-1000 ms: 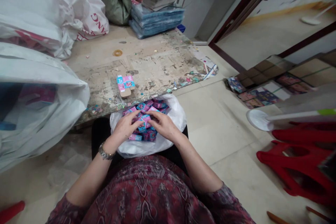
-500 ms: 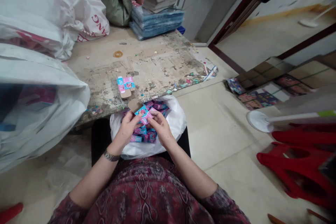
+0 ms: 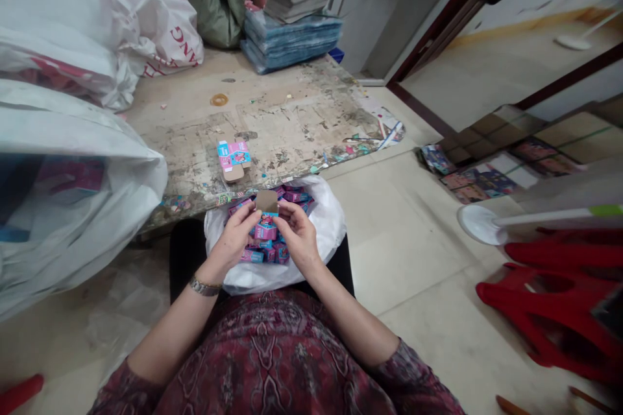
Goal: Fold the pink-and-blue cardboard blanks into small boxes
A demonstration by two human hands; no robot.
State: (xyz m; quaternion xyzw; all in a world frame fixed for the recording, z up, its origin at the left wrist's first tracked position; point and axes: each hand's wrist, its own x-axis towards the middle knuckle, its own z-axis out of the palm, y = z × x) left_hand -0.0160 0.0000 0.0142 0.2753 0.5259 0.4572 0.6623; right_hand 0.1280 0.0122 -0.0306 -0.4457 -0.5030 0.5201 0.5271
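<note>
Below frame centre, left hand (image 3: 236, 235): gripped a small box (image 3: 266, 223) by its left edge.
Right hand (image 3: 300, 235): half-curled, pinched its right edge.

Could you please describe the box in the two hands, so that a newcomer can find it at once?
Below the near edge of the table, find the white bag of small pink-and-blue boxes. Over them, the left hand and right hand hold one box. Its brown flap sticks out at the far end; no such flap shows on the boxes beneath.
</note>
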